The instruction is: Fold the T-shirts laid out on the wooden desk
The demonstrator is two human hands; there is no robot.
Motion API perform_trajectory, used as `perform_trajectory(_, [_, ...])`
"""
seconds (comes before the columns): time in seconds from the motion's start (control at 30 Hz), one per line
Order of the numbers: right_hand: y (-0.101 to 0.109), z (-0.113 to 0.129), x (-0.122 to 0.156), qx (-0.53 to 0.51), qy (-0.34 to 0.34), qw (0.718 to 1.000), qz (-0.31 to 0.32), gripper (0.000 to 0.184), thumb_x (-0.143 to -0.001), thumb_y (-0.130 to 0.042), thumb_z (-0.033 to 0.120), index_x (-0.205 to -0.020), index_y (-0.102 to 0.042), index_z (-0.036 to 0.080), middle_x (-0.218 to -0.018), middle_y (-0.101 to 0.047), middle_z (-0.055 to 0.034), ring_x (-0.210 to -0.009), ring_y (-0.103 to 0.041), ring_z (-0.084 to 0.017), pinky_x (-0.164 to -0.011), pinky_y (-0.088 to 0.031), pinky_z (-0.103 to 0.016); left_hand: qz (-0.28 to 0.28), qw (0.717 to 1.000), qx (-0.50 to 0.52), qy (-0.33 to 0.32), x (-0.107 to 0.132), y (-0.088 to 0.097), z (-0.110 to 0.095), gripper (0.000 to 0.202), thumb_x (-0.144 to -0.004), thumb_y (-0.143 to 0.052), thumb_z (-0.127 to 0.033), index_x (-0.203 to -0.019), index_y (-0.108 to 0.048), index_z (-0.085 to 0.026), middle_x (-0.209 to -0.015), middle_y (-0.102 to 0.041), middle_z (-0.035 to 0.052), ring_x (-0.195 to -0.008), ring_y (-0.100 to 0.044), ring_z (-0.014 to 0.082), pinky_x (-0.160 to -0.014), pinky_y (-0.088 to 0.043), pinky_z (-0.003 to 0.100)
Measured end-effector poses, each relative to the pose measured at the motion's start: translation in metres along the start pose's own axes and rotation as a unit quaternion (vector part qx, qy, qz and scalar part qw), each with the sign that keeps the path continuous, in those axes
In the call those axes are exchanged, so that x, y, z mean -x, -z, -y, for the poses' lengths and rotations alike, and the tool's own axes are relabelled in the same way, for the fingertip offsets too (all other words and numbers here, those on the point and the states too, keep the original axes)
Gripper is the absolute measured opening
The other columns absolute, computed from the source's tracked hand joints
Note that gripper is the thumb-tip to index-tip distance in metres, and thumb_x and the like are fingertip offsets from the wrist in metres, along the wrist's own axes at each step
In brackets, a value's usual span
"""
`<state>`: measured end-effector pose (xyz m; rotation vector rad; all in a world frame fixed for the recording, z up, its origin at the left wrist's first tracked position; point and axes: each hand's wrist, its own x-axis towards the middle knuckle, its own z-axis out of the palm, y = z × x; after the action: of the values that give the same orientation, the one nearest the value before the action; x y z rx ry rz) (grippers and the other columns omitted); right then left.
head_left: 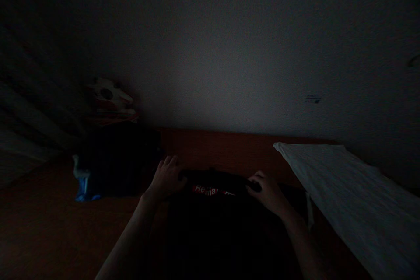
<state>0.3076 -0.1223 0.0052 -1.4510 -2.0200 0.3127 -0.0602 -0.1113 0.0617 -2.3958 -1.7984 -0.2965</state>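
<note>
The scene is very dark. A black garment (216, 183) with red and white lettering lies on a reddish-brown wooden table (226, 148) in front of me. My left hand (166, 179) rests on the garment's left end, fingers curled over its edge. At the right end, my right hand (267, 190) grips the cloth with bent fingers. The garment's lower part fades into shadow towards me.
A pale grey cloth (348, 192) lies spread at the right. At the left stands a dark pile with a blue and white item (83, 183), and a pale toy-like object (110, 94) sits above it. A plain wall (229, 52) rises behind the table.
</note>
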Motion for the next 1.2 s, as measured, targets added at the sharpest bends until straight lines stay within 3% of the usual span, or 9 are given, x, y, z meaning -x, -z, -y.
perform_trajectory(0.17, [0.008, 0.005, -0.008, -0.017, 0.041, 0.970, -0.239, 0.012, -0.084, -0.062, 0.033, -0.091, -0.062, 0.024, -0.107, -0.067, -0.0101, -0.103, -0.065, -0.027, -0.092, -0.050, -0.043, -0.237, 0.968, 0.081, -0.006, 0.000, 0.002, 0.003, 0.022, -0.084, -0.055, -0.016, -0.103, -0.066, -0.020, -0.134, -0.060, 0.0146, -0.124, -0.054, 0.0326, -0.102, -0.045, 0.050])
perform_trajectory(0.23, [0.013, 0.007, -0.008, -0.036, 0.062, 0.954, -0.290, 0.010, -0.080, -0.061, 0.025, -0.086, -0.052, 0.025, -0.120, -0.065, -0.0121, -0.115, -0.061, -0.028, -0.098, -0.046, -0.045, -0.270, 0.956, 0.110, -0.042, 0.001, 0.002, 0.006, 0.018, -0.081, -0.056, -0.014, -0.098, -0.060, -0.020, -0.141, -0.057, 0.0152, -0.131, -0.050, 0.0325, -0.106, -0.042, 0.050])
perform_trajectory(0.4, [0.019, 0.000, 0.001, -0.069, 0.067, 0.973, -0.211, 0.033, -0.061, -0.052, 0.013, -0.090, -0.047, 0.027, -0.093, -0.066, -0.0032, -0.089, -0.063, -0.023, -0.083, -0.048, -0.037, -0.075, 0.983, 0.125, -0.113, 0.004, -0.006, 0.014, 0.029, -0.072, -0.061, -0.019, -0.101, -0.059, -0.021, -0.105, -0.071, 0.0102, -0.102, -0.065, 0.0299, -0.096, -0.048, 0.046])
perform_trajectory(0.53, [0.020, -0.006, 0.005, -0.027, 0.049, 0.996, -0.074, 0.051, -0.057, -0.055, 0.015, -0.106, -0.065, 0.024, -0.085, -0.062, -0.0009, -0.082, -0.060, -0.022, -0.079, -0.048, -0.036, -0.045, 0.983, 0.150, -0.101, 0.005, -0.011, 0.027, 0.050, -0.072, -0.064, -0.025, -0.122, -0.058, -0.019, -0.117, -0.067, 0.0116, -0.108, -0.063, 0.0307, -0.096, -0.049, 0.044])
perform_trajectory(0.63, [0.019, -0.007, 0.005, -0.038, 0.040, 0.998, -0.042, 0.040, -0.066, -0.055, 0.017, -0.100, -0.072, 0.026, -0.095, -0.067, -0.0036, -0.093, -0.064, -0.023, -0.087, -0.049, -0.038, -0.076, 0.971, 0.184, -0.131, 0.003, -0.012, 0.033, 0.040, -0.071, -0.060, -0.025, -0.111, -0.063, -0.019, -0.109, -0.066, 0.0091, -0.104, -0.061, 0.0289, -0.094, -0.050, 0.043])
perform_trajectory(0.8, [0.014, -0.007, -0.001, -0.024, 0.001, 0.985, -0.168, 0.038, -0.081, -0.053, 0.027, -0.111, -0.076, 0.025, -0.096, -0.063, -0.0071, -0.092, -0.064, -0.024, -0.088, -0.051, -0.040, -0.261, 0.934, 0.245, 0.001, -0.002, -0.020, 0.025, 0.015, -0.075, -0.056, -0.023, -0.089, -0.059, -0.021, -0.099, -0.059, 0.0070, -0.097, -0.060, 0.0243, -0.085, -0.054, 0.038])
perform_trajectory(0.9, [0.023, -0.004, -0.001, 0.036, -0.032, 0.975, -0.216, 0.038, -0.079, -0.055, 0.027, -0.110, -0.078, 0.027, -0.091, -0.062, -0.0077, -0.088, -0.063, -0.025, -0.086, -0.052, -0.041, -0.310, 0.918, 0.245, 0.036, 0.002, -0.017, 0.021, 0.015, -0.079, -0.055, -0.019, -0.091, -0.064, -0.021, -0.094, -0.061, 0.0052, -0.090, -0.061, 0.0223, -0.083, -0.054, 0.036])
perform_trajectory(1.07, [0.066, 0.009, 0.020, -0.020, -0.082, 0.996, -0.038, 0.046, -0.073, -0.055, 0.021, -0.113, -0.076, 0.027, -0.095, -0.075, -0.0058, -0.096, -0.070, -0.024, -0.089, -0.055, -0.038, -0.239, 0.962, 0.124, -0.034, 0.039, 0.014, 0.036, 0.034, -0.080, -0.057, -0.016, -0.102, -0.079, -0.030, -0.085, -0.063, 0.0051, -0.084, -0.059, 0.0233, -0.080, -0.052, 0.036])
perform_trajectory(1.2, [0.093, 0.014, 0.050, -0.140, -0.208, 0.949, 0.189, 0.047, -0.084, -0.052, 0.033, -0.126, -0.067, 0.018, -0.057, -0.070, -0.0026, -0.050, -0.066, -0.020, -0.049, -0.051, -0.028, -0.052, 0.982, 0.179, -0.021, 0.076, 0.029, 0.044, 0.042, -0.084, -0.052, -0.019, -0.115, -0.077, -0.033, -0.070, -0.066, 0.0015, -0.063, -0.063, 0.0180, -0.063, -0.051, 0.028])
